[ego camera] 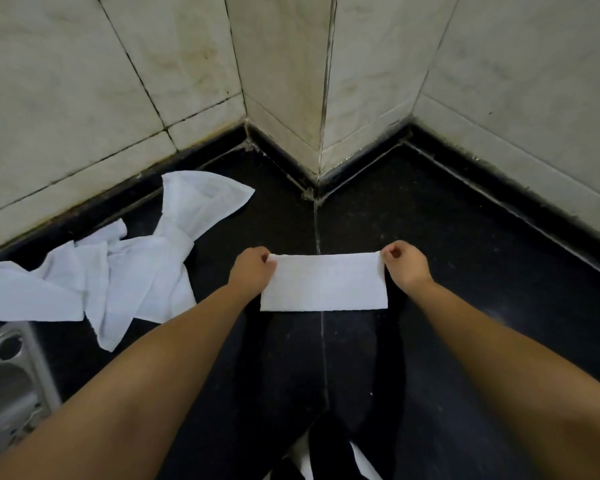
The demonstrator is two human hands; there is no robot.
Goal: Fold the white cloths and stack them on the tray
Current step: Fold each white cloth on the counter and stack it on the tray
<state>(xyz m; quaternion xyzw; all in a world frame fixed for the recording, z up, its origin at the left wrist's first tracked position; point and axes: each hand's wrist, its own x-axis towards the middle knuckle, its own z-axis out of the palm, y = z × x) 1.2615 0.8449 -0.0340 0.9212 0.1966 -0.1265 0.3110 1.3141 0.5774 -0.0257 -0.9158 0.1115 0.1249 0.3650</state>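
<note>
Metal tray (18, 368) cut off by left edge, lower-left of the folded cloth (323, 282); only part shows, blurred, far rim partly under the loose cloth pile (118, 271). Pile itself cropped at left edge; no. of cloths in it can't be counted, layers overlap. Left hand (252, 268) and right hand (406, 265) at the folded cloth's far corners: fingertips curled under, hidden, so exact pinch unclear. Layers inside folded cloth can't be told. White strips (361, 462) at bottom edge, below folded cloth, cut off, can't be identified. Both forearms run out of frame at bottom corners.
</note>
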